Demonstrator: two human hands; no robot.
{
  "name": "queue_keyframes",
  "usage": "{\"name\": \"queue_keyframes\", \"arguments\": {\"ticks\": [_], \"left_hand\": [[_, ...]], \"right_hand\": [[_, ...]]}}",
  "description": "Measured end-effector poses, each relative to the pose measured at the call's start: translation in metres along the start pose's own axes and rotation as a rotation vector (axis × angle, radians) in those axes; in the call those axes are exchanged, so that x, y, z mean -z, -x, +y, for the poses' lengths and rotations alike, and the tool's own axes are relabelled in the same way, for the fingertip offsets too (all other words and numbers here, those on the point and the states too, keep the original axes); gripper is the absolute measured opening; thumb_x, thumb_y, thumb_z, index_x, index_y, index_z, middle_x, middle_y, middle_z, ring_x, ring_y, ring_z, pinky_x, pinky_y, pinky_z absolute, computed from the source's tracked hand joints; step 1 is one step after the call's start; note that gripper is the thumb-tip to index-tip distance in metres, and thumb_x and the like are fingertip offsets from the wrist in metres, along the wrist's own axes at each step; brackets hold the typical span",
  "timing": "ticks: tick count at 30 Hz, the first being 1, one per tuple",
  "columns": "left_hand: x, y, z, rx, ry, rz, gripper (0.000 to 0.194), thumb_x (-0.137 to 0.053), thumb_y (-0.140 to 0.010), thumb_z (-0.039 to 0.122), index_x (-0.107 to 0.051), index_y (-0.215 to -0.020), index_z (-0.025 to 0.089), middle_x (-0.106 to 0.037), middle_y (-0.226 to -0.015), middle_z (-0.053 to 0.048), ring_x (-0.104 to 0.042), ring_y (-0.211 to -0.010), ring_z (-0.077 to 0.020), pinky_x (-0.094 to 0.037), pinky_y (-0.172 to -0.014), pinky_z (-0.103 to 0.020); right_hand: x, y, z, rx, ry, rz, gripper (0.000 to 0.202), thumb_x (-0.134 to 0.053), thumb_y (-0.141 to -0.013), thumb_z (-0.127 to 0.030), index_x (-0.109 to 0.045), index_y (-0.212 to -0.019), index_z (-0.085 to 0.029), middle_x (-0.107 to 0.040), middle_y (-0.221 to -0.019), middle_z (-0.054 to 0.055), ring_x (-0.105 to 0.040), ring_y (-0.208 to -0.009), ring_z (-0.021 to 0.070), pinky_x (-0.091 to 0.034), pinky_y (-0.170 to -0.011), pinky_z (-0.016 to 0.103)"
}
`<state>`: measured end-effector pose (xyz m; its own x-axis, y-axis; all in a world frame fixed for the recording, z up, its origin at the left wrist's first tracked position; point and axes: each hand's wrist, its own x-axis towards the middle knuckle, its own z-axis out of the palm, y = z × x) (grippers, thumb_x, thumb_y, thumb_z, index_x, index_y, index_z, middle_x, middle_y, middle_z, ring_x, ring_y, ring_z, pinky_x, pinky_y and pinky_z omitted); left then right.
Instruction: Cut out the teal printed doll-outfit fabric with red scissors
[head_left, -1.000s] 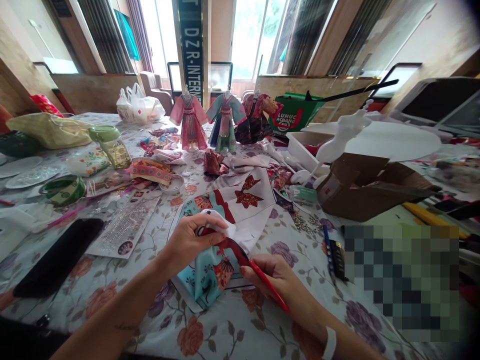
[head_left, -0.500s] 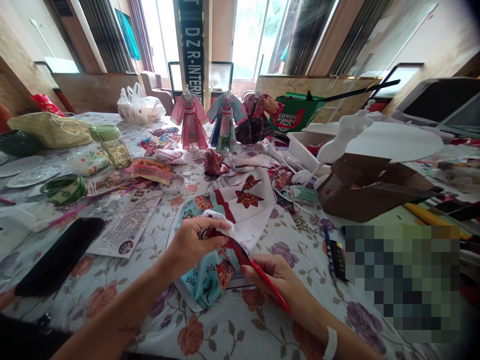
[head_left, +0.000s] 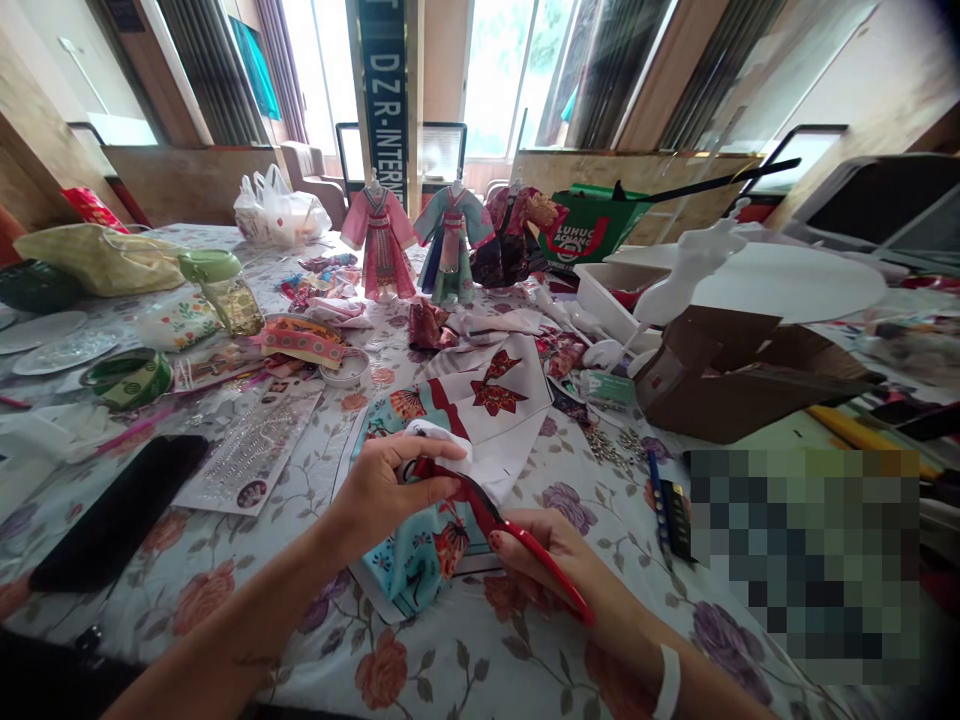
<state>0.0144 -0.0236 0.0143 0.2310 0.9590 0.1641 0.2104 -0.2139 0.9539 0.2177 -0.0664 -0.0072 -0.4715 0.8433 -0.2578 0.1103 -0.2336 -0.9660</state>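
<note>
My left hand point(head_left: 397, 480) pinches a folded edge of printed fabric point(head_left: 416, 560), thumb and fingers pressed together. The fabric is turquoise with red fans and has a white part with a red bow print point(head_left: 498, 385). It lies partly crumpled on the table. My right hand point(head_left: 544, 560) is wrapped round the red handles of a pair of scissors point(head_left: 541, 560). Their dark blades point up and left, towards the fabric by my left fingertips. The blade tips are partly hidden by the left thumb and cloth.
Three small dressed doll forms point(head_left: 454, 240) stand at the back. A brown cardboard box point(head_left: 735, 380) and a white dress form point(head_left: 694, 255) are on the right. To the left lie a black phone point(head_left: 120, 515) and a rhinestone sheet point(head_left: 251, 445). A blue pen point(head_left: 660, 510) is at right.
My right hand has shifted slightly, and the scissors' handle end has moved a little right. My left hand keeps its pinch on the fabric.
</note>
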Motion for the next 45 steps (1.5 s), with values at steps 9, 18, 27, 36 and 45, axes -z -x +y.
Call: {"name": "queue_keyframes", "arguments": {"ticks": [9,18,27,36,45], "left_hand": [[0.0019,0.0011,0.0003,0.042,-0.014,-0.068,0.023,-0.076,-0.068,0.021,-0.077,-0.091,0.02,-0.073,-0.096,-0.006,-0.066,-0.087,-0.0201,-0.05,-0.076,-0.025],[0.0016,0.0018,0.0003,0.02,-0.043,-0.09,0.024,-0.076,-0.068,0.019,-0.077,-0.092,0.02,-0.073,-0.094,-0.005,-0.065,-0.084,-0.0187,-0.05,-0.075,-0.024],[0.001,0.0015,-0.0006,0.023,-0.055,-0.094,0.025,-0.073,-0.069,0.017,-0.076,-0.094,0.02,-0.072,-0.094,-0.004,-0.063,-0.087,-0.0177,-0.049,-0.081,-0.026],[0.0005,0.0026,-0.0002,0.033,-0.042,-0.095,0.025,-0.073,-0.068,0.016,-0.076,-0.093,0.02,-0.072,-0.094,-0.004,-0.063,-0.085,-0.0165,-0.049,-0.08,-0.024],[0.0003,0.0016,-0.0027,0.052,-0.019,-0.098,0.026,-0.075,-0.069,0.019,-0.076,-0.094,0.021,-0.072,-0.095,-0.003,-0.063,-0.084,-0.0156,-0.049,-0.075,-0.023]], "right_hand": [[-0.0014,-0.0001,-0.005,-0.005,0.036,0.014,0.05,-0.062,-0.077,-0.06,-0.044,-0.055,-0.018,-0.042,-0.043,-0.005,-0.037,-0.041,0.0078,-0.024,-0.041,0.021],[-0.0012,0.0,-0.0011,-0.008,0.021,0.017,0.044,-0.067,-0.077,-0.051,-0.045,-0.057,-0.018,-0.041,-0.044,-0.006,-0.039,-0.043,0.0084,-0.026,-0.042,0.02],[-0.0027,-0.0015,-0.0052,-0.012,0.007,0.024,0.047,-0.069,-0.075,-0.05,-0.04,-0.054,-0.019,-0.037,-0.044,-0.007,-0.029,-0.04,0.0059,-0.02,-0.039,0.02],[-0.0021,-0.0007,-0.0019,-0.013,-0.001,0.022,0.042,-0.068,-0.077,-0.047,-0.046,-0.056,-0.018,-0.044,-0.044,-0.006,-0.032,-0.039,0.0062,-0.02,-0.038,0.02],[-0.002,0.0001,0.0003,-0.005,0.004,0.03,0.04,-0.066,-0.079,-0.044,-0.05,-0.055,-0.017,-0.057,-0.046,-0.001,-0.037,-0.039,0.0071,-0.021,-0.038,0.02]]}}
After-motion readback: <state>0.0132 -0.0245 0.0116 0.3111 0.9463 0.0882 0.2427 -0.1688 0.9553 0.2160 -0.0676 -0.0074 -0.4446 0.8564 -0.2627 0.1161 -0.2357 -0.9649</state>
